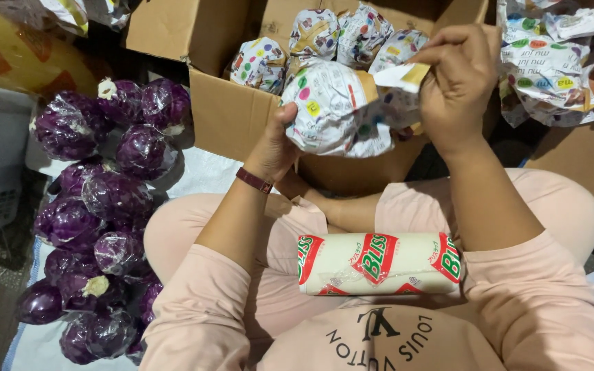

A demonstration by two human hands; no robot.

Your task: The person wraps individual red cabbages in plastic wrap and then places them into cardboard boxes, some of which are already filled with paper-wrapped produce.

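Roll lies across lap. Left hand cups wrapped ball — right hand pinches its paper flap — above box.

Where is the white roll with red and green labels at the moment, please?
In the head view, the white roll lies across the person's lap, low centre, below the paper-wrapped ball held by both hands.

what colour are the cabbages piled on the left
Deep purple cabbages, wrapped in clear film; head view.
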